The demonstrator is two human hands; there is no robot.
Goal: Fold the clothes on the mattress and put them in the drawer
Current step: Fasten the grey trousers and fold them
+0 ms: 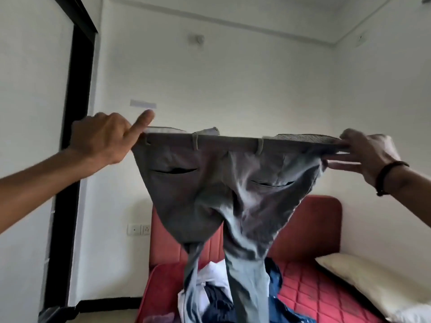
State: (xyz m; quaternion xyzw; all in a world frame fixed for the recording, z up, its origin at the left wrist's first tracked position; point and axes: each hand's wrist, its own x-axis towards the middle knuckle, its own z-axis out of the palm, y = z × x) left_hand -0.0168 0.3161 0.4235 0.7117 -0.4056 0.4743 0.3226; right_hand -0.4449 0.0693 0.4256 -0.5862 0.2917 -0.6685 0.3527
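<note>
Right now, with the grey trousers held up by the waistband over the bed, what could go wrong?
1. The grey trousers hang twisted, legs crossing, so a fold from here may crease badly.
2. The right hand seems to hold the waistband only lightly with its fingertips; that end could slip.
3. The legs trail into the clothes pile on the mattress and might drag pieces along.

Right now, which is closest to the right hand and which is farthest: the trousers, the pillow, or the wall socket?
From the right hand:
1. Trousers: held in it at the waistband.
2. Pillow: below it, on the mattress at the right.
3. Wall socket: far across, low on the left wall.
</note>
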